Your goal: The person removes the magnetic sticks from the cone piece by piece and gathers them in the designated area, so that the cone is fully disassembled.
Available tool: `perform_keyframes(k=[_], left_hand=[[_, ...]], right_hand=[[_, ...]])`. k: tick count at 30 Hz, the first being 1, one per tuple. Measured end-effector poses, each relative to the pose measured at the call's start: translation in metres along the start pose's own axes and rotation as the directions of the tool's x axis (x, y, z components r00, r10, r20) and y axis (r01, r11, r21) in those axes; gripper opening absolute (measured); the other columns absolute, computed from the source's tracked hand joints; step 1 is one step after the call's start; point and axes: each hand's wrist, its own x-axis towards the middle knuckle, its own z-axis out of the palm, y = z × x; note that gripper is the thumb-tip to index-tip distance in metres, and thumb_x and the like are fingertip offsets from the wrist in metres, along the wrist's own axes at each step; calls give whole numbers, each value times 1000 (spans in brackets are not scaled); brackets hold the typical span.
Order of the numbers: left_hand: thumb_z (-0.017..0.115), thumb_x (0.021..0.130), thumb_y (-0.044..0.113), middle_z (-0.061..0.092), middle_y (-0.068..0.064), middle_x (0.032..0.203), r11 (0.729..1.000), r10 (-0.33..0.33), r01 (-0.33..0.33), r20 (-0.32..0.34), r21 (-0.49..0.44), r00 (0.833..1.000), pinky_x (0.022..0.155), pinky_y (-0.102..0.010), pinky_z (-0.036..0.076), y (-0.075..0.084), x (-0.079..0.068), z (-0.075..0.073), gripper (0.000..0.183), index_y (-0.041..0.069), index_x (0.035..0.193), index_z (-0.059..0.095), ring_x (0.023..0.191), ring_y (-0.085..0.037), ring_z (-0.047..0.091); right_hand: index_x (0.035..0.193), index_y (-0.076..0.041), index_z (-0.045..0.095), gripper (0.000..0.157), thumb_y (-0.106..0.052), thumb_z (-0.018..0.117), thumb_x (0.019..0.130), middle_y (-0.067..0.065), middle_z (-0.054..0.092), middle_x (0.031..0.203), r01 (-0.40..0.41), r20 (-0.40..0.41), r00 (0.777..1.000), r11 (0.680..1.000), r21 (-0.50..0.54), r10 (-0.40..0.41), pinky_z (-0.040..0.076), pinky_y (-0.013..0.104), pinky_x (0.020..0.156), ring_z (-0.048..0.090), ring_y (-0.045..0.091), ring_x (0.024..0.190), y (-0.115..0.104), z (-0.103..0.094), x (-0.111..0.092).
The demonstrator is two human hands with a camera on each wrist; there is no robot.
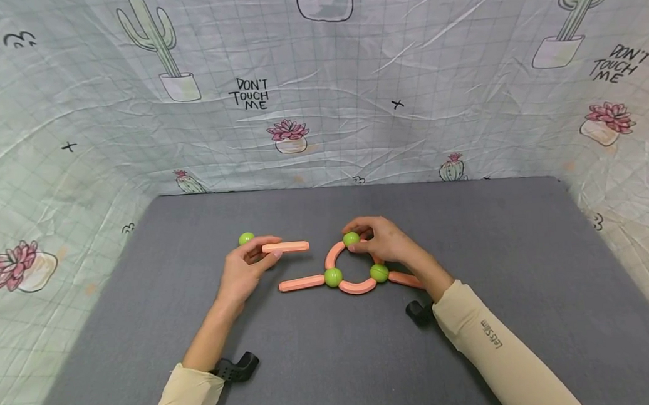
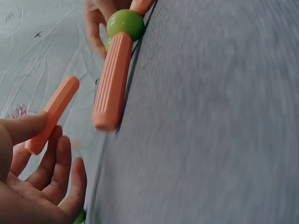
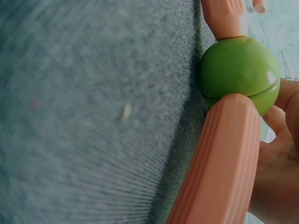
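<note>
My left hand (image 1: 238,274) pinches a straight orange ribbed rod (image 1: 286,247) between thumb and fingers, raised above the table in the left wrist view. With its thumb and fingertips, my right hand (image 1: 388,241) grips a green ball (image 1: 351,239) at the far side of a ring. Curved orange pieces (image 1: 357,287) and two nearer green balls, the left ball (image 1: 333,277) and the right ball (image 1: 379,273), form the rest of this ring. Straight rods stick out from both: a left rod (image 1: 302,284) and a right rod (image 1: 404,280), partly hidden by my right forearm.
A loose green ball (image 1: 246,238) lies just beyond my left hand. The grey tabletop (image 1: 336,365) runs back to a printed cloth (image 1: 343,145) that hangs behind and along both sides. Black wrist devices (image 1: 240,367) sit at both cuffs.
</note>
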Motion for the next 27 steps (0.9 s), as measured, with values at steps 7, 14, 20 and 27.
perform_keyframes(k=[7, 14, 20, 27], left_hand=[[80, 94, 25, 72, 10, 117, 1000, 2, -3, -9, -21, 1000, 82, -20, 57, -6, -2, -16, 37, 12, 128, 73, 106, 0, 68], [79, 95, 28, 71, 4, 128, 1000, -12, 12, -14, 8, 1000, 84, -20, 57, -12, -4, -31, 40, 11, 130, 72, 109, 3, 66], [79, 95, 27, 72, 9, 121, 999, -36, 37, -24, 37, 999, 83, -20, 58, -16, -6, -43, 41, 8, 130, 71, 106, 5, 66], [79, 95, 24, 72, 12, 117, 996, -32, 34, -22, 77, 999, 80, -19, 57, -22, -7, -51, 39, 8, 130, 71, 103, 7, 65]], right_hand=[[133, -12, 70, 37, -16, 76, 96, 13, 70, 131, -6, 5, 1000, 1000, 10, 6, 54, 43, 95, 66, 29, 112, 0, 0, -2], [133, -13, 70, 37, -17, 76, 96, 13, 70, 131, -8, 4, 1000, 1000, 4, 7, 54, 42, 94, 66, 28, 112, 1, -1, -1], [133, -13, 70, 37, -17, 76, 97, 13, 70, 131, -10, 2, 1000, 1000, 6, 10, 54, 42, 94, 66, 28, 113, 1, -1, -1], [135, -15, 69, 39, -19, 76, 97, 12, 69, 132, -27, 3, 1000, 1000, -9, 27, 54, 42, 94, 65, 28, 114, 1, 1, -2]])
